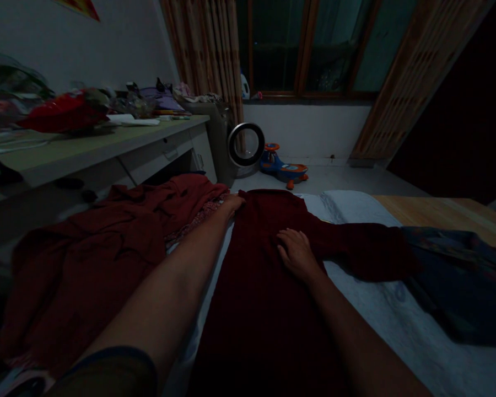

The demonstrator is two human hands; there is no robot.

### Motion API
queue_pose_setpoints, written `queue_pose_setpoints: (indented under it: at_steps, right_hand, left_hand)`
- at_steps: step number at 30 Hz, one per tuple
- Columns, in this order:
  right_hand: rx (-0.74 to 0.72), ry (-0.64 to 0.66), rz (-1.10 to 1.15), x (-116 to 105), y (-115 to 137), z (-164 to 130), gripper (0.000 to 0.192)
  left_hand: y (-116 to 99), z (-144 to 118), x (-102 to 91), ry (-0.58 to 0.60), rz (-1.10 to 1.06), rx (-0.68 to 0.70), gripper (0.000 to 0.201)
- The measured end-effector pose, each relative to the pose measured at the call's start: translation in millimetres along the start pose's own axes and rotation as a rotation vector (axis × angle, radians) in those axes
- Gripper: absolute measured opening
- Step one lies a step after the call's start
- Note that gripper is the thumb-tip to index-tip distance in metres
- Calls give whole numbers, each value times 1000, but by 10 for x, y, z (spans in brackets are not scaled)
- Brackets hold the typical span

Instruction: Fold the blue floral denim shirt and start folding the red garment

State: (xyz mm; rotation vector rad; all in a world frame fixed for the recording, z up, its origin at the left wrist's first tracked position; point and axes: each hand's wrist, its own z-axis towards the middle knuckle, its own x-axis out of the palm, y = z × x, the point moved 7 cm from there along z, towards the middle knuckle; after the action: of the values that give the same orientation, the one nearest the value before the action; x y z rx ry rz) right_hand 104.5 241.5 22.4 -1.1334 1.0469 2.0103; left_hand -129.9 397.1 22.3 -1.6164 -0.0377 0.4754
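A dark red long-sleeved garment [268, 309] lies spread out lengthwise in front of me, one sleeve stretched to the right. At its far left edge, near the shoulder, my left hand [232, 203] has its fingers closed on the cloth. My right hand [296, 252] rests flat on the upper part of the garment, fingers extended and holding nothing. Beneath is a pale blue-white sheet [367, 309]. A rumpled heap of rust-red cloth [103, 248] lies beside my left forearm. The sleeve's end meets a folded dark blue garment [463, 286] at the right.
A long cabinet [157, 135] on the left carries a red item [68, 112] and assorted clutter. Beyond it stands a washing machine with its round door [246, 144] swung open. A blue and orange ride-on toy [283, 167] sits on the floor below the window. Bare wooden board [442, 212] shows at right.
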Motion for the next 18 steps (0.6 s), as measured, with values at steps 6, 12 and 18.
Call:
queue_pose_setpoints:
  at_steps: [6, 12, 18]
  right_hand:
    - [-2, -4, 8, 5, -17, 14, 30]
    - [-11, -30, 10, -57, 15, 28, 23]
    - [-22, -113, 10, -202, 46, 5, 19]
  left_hand:
    - [-3, 53, -32, -89, 72, 25, 25]
    - [-53, 14, -53, -100, 228, 66, 25]
    - [-90, -109, -35, -153, 423, 120, 41]
